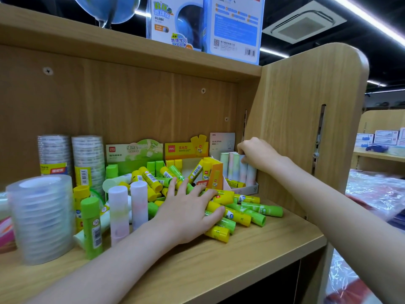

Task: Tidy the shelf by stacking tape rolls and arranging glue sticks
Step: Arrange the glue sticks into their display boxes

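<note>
Nearest to the camera, on the left of the wooden shelf [241,260], stands a stack of clear tape rolls [41,218]. It looks light but smooth, so it probably slides easily; it seems better to take it from both sides, low on the stack, than from the top roll only.

Next come some glue sticks standing upright: a green one [92,227] and two pale pastel ones [119,212]. Beside them the left hand [188,213] lies flat on the loose pile of yellow and green glue sticks [236,213], with its fingers spread and pressing down; it does not grip any stick. These sticks are small, stiff and round, so they will likely roll when they are pushed. A pinch around the middle of the body should hold one well, and the cap end may pull off.

Further back are the open display boxes, a green one [133,151] and a yellow one [186,148], with some sticks inside. At the far right the right hand [256,153] pinches the top of a pastel glue stick [243,170] standing in the white box [247,189], just beside the side panel [306,119].

At the back left two more tall tape stacks [87,159] stand against the back wall
</note>
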`<action>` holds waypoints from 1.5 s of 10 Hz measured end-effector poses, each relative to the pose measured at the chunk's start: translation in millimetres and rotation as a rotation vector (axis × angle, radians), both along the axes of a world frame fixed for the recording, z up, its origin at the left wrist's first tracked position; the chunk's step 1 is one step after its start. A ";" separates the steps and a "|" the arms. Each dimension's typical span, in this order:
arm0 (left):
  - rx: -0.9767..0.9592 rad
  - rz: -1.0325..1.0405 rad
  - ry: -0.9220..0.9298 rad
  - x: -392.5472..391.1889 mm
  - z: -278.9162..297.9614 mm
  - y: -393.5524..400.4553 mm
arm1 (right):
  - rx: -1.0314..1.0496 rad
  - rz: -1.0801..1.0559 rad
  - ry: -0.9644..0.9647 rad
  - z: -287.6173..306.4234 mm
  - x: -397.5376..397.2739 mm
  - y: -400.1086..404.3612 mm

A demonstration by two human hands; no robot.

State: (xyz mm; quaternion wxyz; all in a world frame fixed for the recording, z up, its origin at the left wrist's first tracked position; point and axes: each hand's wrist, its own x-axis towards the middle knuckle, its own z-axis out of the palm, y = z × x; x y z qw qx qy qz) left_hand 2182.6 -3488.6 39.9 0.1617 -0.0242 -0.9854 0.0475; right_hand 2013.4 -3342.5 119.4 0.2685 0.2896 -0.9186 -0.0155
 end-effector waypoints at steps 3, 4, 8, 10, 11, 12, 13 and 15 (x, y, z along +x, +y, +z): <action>0.002 0.003 0.003 0.3 0.7 0.1 | -0.043 0.067 -0.040 -7.2 -6.5 7.4; 0.004 0.006 0.000 1.2 1.4 1.2 | -0.104 0.081 -0.035 -13.2 -4.5 6.3; 0.008 -0.005 0.006 0.5 1.2 1.4 | -0.227 0.122 -0.092 -8.0 -1.5 3.8; 0.014 -0.009 0.009 0.2 0.4 0.5 | -0.211 -0.003 0.014 -15.1 7.2 -6.4; 0.019 -0.007 0.015 -0.3 0.0 -0.2 | -0.127 -0.069 0.110 -18.2 9.2 -11.7; 0.022 -0.006 0.018 -0.6 -1.5 -0.1 | -0.086 -0.095 0.130 -17.8 7.3 -10.6; 0.021 -0.004 0.014 -0.5 -1.7 -0.7 | -0.030 -0.104 0.162 -15.2 6.1 -6.6; 0.010 -0.001 0.015 -2.4 -3.0 -2.7 | -0.022 -0.054 0.115 -3.7 -1.2 0.7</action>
